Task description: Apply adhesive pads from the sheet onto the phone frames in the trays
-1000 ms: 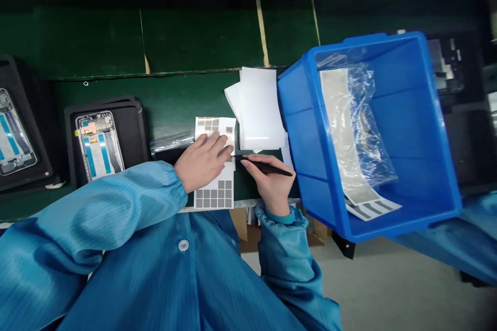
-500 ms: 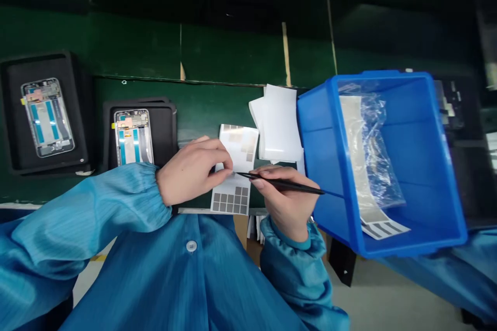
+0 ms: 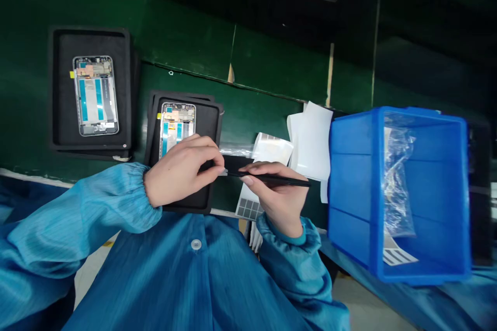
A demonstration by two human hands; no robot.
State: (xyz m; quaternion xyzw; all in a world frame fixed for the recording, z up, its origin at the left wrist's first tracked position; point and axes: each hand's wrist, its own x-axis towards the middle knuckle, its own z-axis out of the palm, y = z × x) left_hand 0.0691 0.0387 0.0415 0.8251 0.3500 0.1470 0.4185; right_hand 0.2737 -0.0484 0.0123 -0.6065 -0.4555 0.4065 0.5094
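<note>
Centre of frame: left hand (image 3: 180, 170) w/ fingers pinched together on a small grey pad (image 3: 222, 171), held right at the tip of black tweezers (image 3: 272, 179). Right hand (image 3: 280, 196) grips the tweezers pen-style, fingers clenched round the shaft, tip pointing left and meeting the left fingertips. Both hands hover just above the front edge of the green surface (image 3: 252, 62), over the near black foam tray (image 3: 212, 129) holding a phone frame (image 3: 176, 126); left hand covers the frame's lower part. Under/behind the right hand lies a white sticker sheet (image 3: 248, 207) w/ a grid of grey squares at its lower end, upper end curling up approx. centre frame. Just right of it, a stack of blank white sheets (image 3: 312, 139), touching the blue bin (image 3: 419, 248) at right of frame. Bin holds a clear plastic bag (image 3: 396, 181) and a striped sheet at its bottom. Upper left of frame: second black tray (image 3: 62, 114) w/ another phone frame (image 3: 94, 94), well apart from the hands. Blue sleeves and coat fill the bottom of frame.
</note>
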